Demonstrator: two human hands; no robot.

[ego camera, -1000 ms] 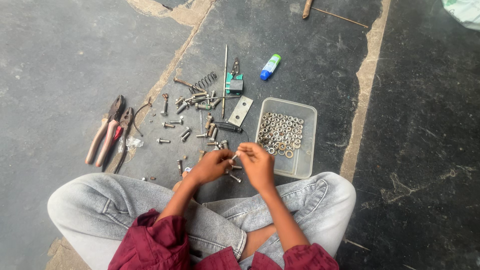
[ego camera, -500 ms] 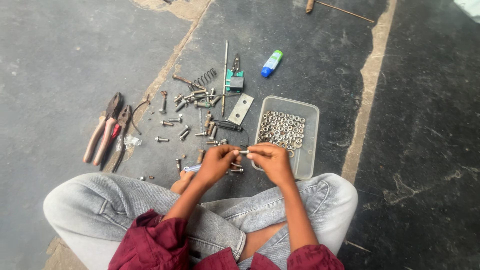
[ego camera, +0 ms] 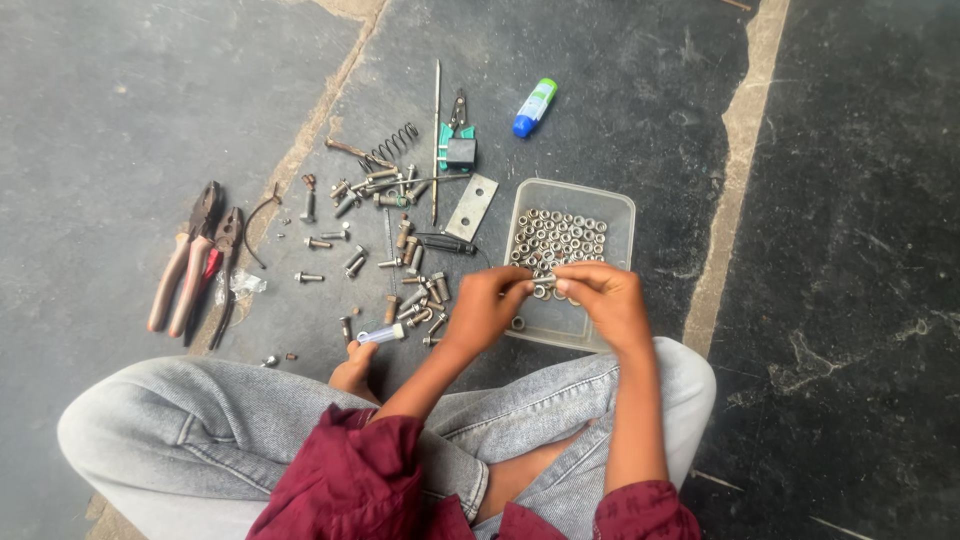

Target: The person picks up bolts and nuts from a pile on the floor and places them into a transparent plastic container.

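I see the concrete floor [ego camera: 130, 90] under everything, dark and cracked, with my crossed legs in grey jeans [ego camera: 200, 430] along its near edge. Just beyond my right knee sits a clear plastic tub [ego camera: 622, 215] holding a layer of loose nuts [ego camera: 560, 238]. Toward the left edge of the floor lie two pairs of pliers [ego camera: 190, 265] side by side. Between pliers and tub, scattered bolts [ego camera: 385, 225] spread out, with a flat metal plate [ego camera: 472, 206] and a coil spring [ego camera: 395, 142] among them. Farther out rests a small tube with a blue cap [ego camera: 535, 106].

My left hand [ego camera: 485, 310] and right hand [ego camera: 605, 300] meet over the tub's near left corner. Each grip is pressed together, both pinching a small bolt [ego camera: 543, 283] held level between the fingertips, just above the nuts.
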